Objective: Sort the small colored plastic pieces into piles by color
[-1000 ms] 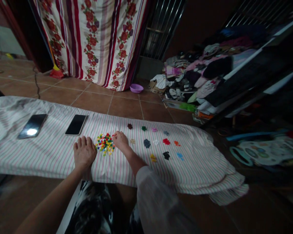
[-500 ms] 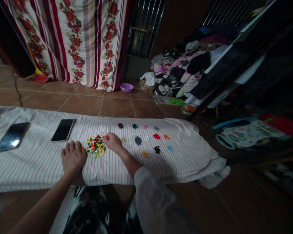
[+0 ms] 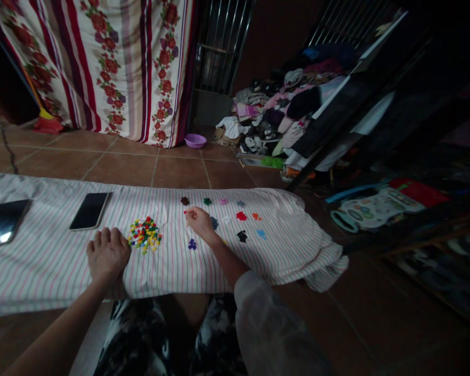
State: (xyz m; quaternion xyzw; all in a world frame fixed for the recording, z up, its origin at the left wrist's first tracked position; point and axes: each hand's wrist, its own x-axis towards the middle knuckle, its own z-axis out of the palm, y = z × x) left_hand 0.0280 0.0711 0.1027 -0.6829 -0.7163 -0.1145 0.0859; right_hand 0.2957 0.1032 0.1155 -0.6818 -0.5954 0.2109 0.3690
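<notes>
Between the thumb and finger of my right hand (image 3: 200, 222) is a small red piece (image 3: 185, 212), too small to make out its kind. That hand is above the sorted piles and hides part of them. My left hand (image 3: 108, 253) lies palm down with fingers stretched, beside a mixed heap of small coloured pieces (image 3: 144, 235). Around my right hand are little one-colour piles: brown (image 3: 185, 200), dark green (image 3: 207, 201), pink (image 3: 223, 201), grey (image 3: 241, 203), red (image 3: 241, 215), orange (image 3: 257, 216), black (image 3: 242, 236), light blue (image 3: 261, 234) and dark blue (image 3: 192, 244).
A striped cloth (image 3: 172, 271) covers the low surface. Two phone-like devices, a dark phone (image 3: 89, 211) and a larger one (image 3: 6, 222), lie to the left. Beyond are a purple basin (image 3: 195, 141), a floral curtain (image 3: 133, 68) and a heap of clothes (image 3: 282, 104).
My right hand has moved right from the mixed heap to the sorted piles, carrying the red piece. The dark blue pile now shows. My left hand stays beside the heap; the view has shifted.
</notes>
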